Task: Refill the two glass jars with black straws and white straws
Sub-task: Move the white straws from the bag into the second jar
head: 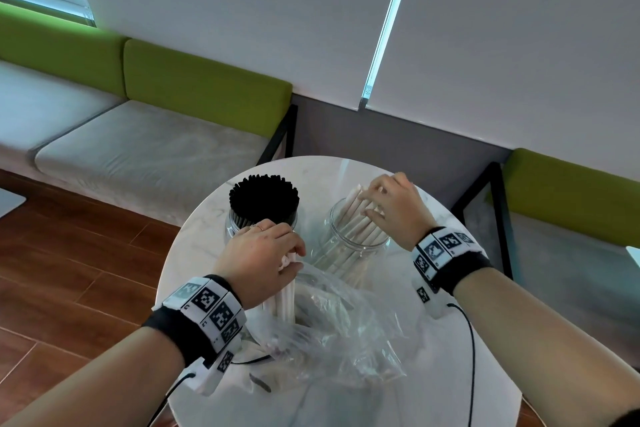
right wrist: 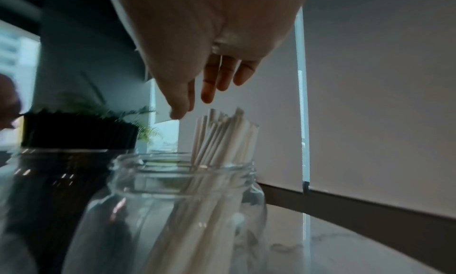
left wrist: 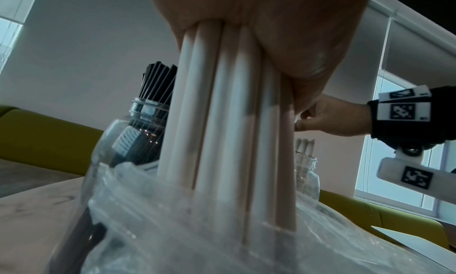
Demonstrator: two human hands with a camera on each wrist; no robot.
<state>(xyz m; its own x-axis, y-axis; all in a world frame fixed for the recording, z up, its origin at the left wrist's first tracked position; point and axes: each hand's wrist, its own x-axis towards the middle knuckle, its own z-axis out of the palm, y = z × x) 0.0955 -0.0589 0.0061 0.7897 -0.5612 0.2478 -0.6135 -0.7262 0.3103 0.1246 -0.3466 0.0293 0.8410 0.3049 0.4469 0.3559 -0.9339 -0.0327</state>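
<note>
Two glass jars stand on the round white table [head: 363, 402]. The left jar [head: 235, 222] is packed with black straws [head: 264, 198]. The right jar [head: 349, 250] holds a partial lot of white straws [head: 356, 218] leaning to its far side. My left hand [head: 266, 256] grips the top of a bundle of white straws [left wrist: 222, 122] that stands upright out of a clear plastic bag [head: 332, 329]. My right hand [head: 391, 208] hovers over the right jar with straight fingers [right wrist: 209, 87] just above the straw tips [right wrist: 222, 122]; I see nothing held in it.
A bench with grey seat cushions [head: 138, 149] and green backrests [head: 207, 87] runs along the wall behind the table. Another green-backed seat [head: 571, 191] is at the right. Wooden floor [head: 69, 270] lies to the left. Cables [head: 471, 357] run from my wrist bands.
</note>
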